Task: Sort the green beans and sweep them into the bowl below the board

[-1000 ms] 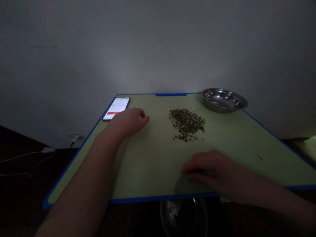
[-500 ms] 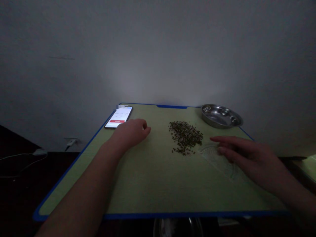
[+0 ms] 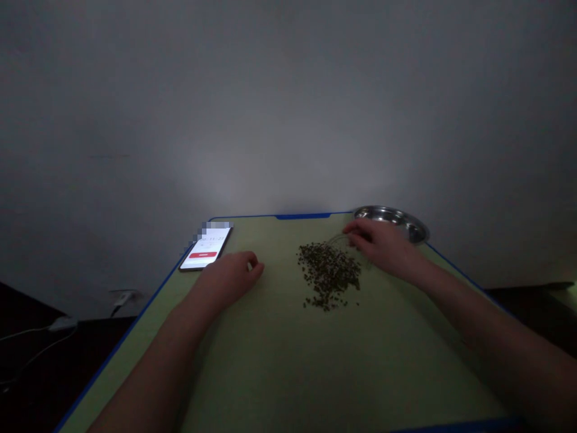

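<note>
A loose pile of small dark seeds or grains [image 3: 331, 270] lies on the pale green tabletop. My right hand [image 3: 376, 243] is at the pile's far right side, in front of the steel bowl, fingers pinched on a clear plastic piece [image 3: 339, 239] that looks like a protractor. Its curved edge touches the far side of the pile; the rest is hard to see through the hand. My left hand [image 3: 232, 276] rests on the table left of the pile, fingers curled in, with nothing visible in them. Beside it lies a phone [image 3: 205, 249] with a lit screen.
A shallow steel bowl [image 3: 412, 228] stands at the table's far right corner, partly hidden by my right hand. The table [image 3: 270, 361] has a blue rim and meets a grey wall [image 3: 279, 108]. A white plug with cables [image 3: 63, 325] is at lower left.
My right hand has moved away from me and to the left with the clear piece, from the pile's right side to its far edge. The view has tilted up; my left hand stays put.
</note>
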### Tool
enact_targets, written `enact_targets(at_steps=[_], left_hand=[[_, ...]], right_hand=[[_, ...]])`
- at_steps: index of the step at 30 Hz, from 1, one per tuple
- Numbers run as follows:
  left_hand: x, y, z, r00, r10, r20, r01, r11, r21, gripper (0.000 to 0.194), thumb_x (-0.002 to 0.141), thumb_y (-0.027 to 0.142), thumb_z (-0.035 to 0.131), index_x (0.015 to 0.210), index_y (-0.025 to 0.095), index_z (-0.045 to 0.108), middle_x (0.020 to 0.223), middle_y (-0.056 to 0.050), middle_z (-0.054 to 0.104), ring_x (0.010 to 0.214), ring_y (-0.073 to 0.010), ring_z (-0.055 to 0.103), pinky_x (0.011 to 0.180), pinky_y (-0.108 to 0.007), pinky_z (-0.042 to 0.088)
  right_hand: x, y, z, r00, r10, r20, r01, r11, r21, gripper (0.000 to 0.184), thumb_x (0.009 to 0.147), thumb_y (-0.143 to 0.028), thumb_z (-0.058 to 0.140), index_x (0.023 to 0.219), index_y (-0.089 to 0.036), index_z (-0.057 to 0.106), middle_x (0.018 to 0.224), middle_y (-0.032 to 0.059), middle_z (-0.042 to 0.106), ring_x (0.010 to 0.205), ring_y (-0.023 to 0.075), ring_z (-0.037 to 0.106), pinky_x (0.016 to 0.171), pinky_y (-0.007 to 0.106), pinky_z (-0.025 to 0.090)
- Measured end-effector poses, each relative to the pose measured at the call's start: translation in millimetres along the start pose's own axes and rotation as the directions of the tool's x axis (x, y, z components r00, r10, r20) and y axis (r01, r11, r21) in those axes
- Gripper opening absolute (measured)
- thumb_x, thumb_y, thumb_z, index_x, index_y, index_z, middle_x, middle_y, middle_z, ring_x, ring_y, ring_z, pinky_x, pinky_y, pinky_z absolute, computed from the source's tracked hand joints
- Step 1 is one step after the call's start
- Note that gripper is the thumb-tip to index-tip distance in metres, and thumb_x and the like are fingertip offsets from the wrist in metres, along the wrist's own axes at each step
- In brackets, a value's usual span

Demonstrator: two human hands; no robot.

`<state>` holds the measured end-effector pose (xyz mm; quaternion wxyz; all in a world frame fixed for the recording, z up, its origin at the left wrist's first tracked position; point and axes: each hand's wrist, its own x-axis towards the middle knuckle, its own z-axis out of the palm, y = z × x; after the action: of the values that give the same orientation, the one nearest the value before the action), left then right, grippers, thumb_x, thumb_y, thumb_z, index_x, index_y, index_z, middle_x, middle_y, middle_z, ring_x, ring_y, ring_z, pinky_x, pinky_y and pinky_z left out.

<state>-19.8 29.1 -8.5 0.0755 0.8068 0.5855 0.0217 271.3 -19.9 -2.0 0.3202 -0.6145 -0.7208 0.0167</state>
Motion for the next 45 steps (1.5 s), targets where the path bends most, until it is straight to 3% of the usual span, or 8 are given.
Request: enact_targets(at_steps=[6, 16, 31, 39, 45], left_hand=[[1, 0, -0.6, 0.999, -0.002, 0.033, 0.002, 1.0, -0.002, 0.04, 0.086, 0.046, 0.037, 0.096, 0.021, 0.066, 0.09, -0.009, 0.071, 0.076, -0.0229, 0.064, 0.059, -0.03, 0.04], [2, -3, 2.0, 1.0, 0.02, 0.007, -0.02, 0.999, -0.029, 0.04, 0.085, 0.047, 0.038, 0.094, 0.021, 0.067, 0.085, -0.008, 0.071, 0.073, -0.0219, 0.064, 0.058, -0.029, 0.039], [-3, 15, -0.9, 0.988, 0.138, -0.072, -0.147, 0.98, -0.132, 0.036, 0.086, 0.041, 0.038, 0.085, 0.018, 0.065, 0.076, -0.006, 0.069, 0.068, -0.0183, 0.061, 0.058, -0.028, 0.039], [-2, 13, 1.0, 0.985, 0.152, -0.081, -0.162, 0.979, -0.125, 0.036, 0.087, 0.041, 0.037, 0.084, 0.018, 0.065, 0.075, -0.005, 0.068, 0.065, -0.0174, 0.06, 0.057, -0.028, 0.037], [-2, 13, 1.8, 0.981, 0.172, -0.095, -0.182, 0.977, -0.112, 0.036, 0.088, 0.042, 0.037, 0.083, 0.019, 0.065, 0.076, -0.005, 0.068, 0.065, -0.0172, 0.059, 0.057, -0.027, 0.037]], right_hand=[[2, 5, 19, 0.998, -0.069, -0.015, 0.07, 0.996, 0.062, 0.029, 0.081, -0.011, 0.053, 0.103, -0.02, 0.069, 0.09, 0.0053, 0.075, 0.078, 0.0193, 0.069, 0.073, 0.033, 0.051], [-16, 7, 31, 0.97, -0.24, 0.022, 0.24, 0.971, 0.004, 0.024, 0.085, -0.013, 0.054, 0.101, -0.018, 0.071, 0.094, 0.0072, 0.075, 0.084, 0.0214, 0.067, 0.078, 0.035, 0.05], [-21, -1, 19, 0.958, -0.229, 0.174, 0.211, 0.971, 0.116, 0.023, 0.084, -0.013, 0.053, 0.096, -0.019, 0.071, 0.093, 0.0059, 0.074, 0.085, 0.0197, 0.067, 0.078, 0.032, 0.047], [-24, -8, 10, 0.944, -0.21, 0.256, 0.165, 0.968, 0.186, 0.018, 0.083, -0.013, 0.055, 0.09, -0.018, 0.071, 0.083, 0.0034, 0.073, 0.07, 0.0148, 0.064, 0.064, 0.026, 0.045], [-23, 0, 2, 0.944, -0.162, 0.288, 0.099, 0.971, 0.219, 0.013, 0.082, -0.019, 0.057, 0.087, -0.019, 0.069, 0.078, 0.0017, 0.071, 0.067, 0.0145, 0.062, 0.063, 0.027, 0.045]])
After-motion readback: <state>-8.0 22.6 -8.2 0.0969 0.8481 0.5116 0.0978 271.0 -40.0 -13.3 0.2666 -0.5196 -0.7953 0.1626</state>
